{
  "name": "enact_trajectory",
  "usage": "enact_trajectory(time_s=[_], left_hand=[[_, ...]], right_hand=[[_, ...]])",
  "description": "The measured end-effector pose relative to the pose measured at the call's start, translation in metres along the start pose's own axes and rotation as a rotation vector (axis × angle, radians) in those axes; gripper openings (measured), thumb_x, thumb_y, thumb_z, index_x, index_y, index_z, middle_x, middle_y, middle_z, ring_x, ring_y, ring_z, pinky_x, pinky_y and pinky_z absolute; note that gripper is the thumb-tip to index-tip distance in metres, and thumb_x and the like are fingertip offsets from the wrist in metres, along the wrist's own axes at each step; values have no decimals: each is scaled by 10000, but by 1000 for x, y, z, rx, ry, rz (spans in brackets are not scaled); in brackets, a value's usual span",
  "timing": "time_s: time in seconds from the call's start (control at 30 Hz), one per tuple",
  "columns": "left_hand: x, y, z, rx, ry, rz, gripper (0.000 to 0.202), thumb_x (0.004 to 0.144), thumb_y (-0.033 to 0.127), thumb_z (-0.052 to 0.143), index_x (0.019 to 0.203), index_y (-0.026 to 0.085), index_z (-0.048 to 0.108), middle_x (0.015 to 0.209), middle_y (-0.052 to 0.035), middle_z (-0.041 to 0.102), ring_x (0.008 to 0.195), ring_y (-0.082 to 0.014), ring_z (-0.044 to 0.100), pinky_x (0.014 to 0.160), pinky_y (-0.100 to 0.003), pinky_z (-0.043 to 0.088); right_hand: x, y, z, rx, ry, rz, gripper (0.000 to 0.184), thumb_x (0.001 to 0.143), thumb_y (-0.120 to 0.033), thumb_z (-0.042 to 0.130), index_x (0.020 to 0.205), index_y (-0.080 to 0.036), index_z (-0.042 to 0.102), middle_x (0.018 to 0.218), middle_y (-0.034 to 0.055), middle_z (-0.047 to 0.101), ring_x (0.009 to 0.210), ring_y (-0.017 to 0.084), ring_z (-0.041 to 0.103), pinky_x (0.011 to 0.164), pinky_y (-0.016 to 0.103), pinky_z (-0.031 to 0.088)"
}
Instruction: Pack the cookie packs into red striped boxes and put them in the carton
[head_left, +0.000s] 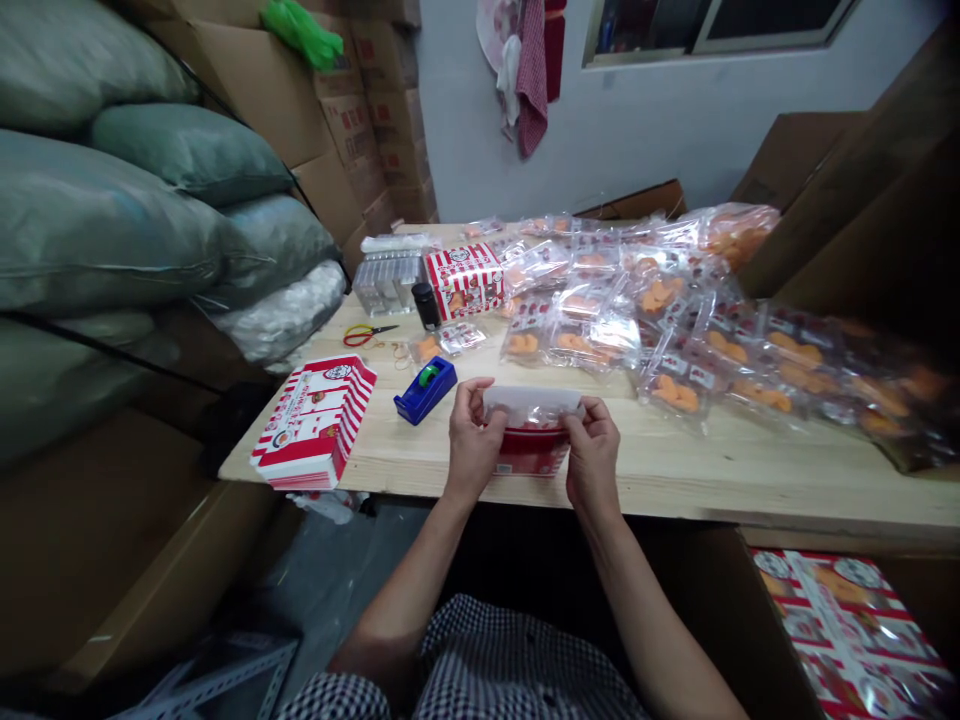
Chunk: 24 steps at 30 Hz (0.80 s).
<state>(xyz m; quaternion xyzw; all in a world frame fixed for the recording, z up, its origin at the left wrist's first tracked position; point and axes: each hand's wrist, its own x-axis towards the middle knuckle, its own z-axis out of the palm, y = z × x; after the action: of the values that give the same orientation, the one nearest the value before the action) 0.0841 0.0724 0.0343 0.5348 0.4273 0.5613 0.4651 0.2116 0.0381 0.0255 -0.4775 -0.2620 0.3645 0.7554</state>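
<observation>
Both hands grip a red printed carton (529, 455) near the table's front edge, its pale flap (534, 398) standing up at the top. My left hand (476, 440) is closed on the carton's left side, thumb over the front. At the right side, the fingers of my right hand (595, 450) pinch the flap's edge. Something clear and shiny shows at the carton's mouth, too small to make out. Just left of my left hand stands a blue tape dispenser (427, 390) with a green core. Farther left lies a stack of flat red-and-white cartons (315, 420).
Clear bags with orange pieces (585, 340) cover the table's back and right. A striped box (465, 280), a black bottle (426, 305), clear plastic cases (386, 280) and red-handled scissors (367, 333) are at the back left. Packed cartons (855, 620) fill a box lower right.
</observation>
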Motion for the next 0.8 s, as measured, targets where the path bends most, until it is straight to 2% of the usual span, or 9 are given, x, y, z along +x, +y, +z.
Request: enact_trajectory(time_s=[0.07,0.1,0.17,0.23,0.33,0.43,0.57,0.8], left_hand=[[-2,0,-1,-42,29,2,431,794,136,663,1199,212,537,1118,-56,682,987,-171,645,877,-273,479],[-3,0,-2,-75,3,-17,417,803,166,686,1195,209,552,1119,-60,687,992,-175,649,877,-274,483],[-6,-1,-6,-212,-103,-103,320,863,296,676,1156,185,607,1079,-70,706,964,-188,658,847,-282,497],[-7,-4,-11,-411,-188,-214,347,917,453,604,1078,152,668,1021,-85,724,940,-210,670,830,-306,511],[-6,-9,-14,-574,-162,-299,405,902,504,618,999,123,716,957,-86,744,947,-236,683,863,-335,517],[-4,-12,-16,-500,-156,-284,354,883,449,665,1005,123,730,912,-66,756,939,-242,690,859,-336,521],[-5,-11,-21,-344,-224,-236,399,920,480,600,1066,131,728,943,-64,757,967,-249,680,845,-331,523],[-13,-8,-27,-293,-309,-186,475,940,520,554,1185,136,689,1008,-90,743,993,-255,667,856,-337,513]], right_hand=[[2,0,1,-15,-18,-6,90,694,-178,620,779,-194,595,684,-54,560,610,110,468,600,225,391],[3,0,1,-20,-25,-10,62,693,-167,607,748,-192,592,663,-60,534,598,107,446,586,222,375],[3,1,2,-24,-29,-20,54,691,-149,589,714,-194,572,639,-72,494,583,100,409,568,216,346],[1,1,4,-24,-24,-30,65,700,-142,581,714,-200,555,647,-76,483,590,98,397,571,212,337],[-2,2,5,-24,-25,-29,60,733,-160,573,755,-212,553,680,-74,505,616,104,418,596,214,355],[-4,3,3,-32,-64,7,37,770,-204,563,799,-227,559,703,-67,535,637,121,458,631,229,388],[-2,2,-3,-50,-133,70,37,792,-257,570,821,-235,579,722,-56,565,680,141,500,668,242,412],[-10,0,-4,2,-97,83,34,803,-257,588,816,-236,565,702,-64,564,616,126,478,615,232,399]])
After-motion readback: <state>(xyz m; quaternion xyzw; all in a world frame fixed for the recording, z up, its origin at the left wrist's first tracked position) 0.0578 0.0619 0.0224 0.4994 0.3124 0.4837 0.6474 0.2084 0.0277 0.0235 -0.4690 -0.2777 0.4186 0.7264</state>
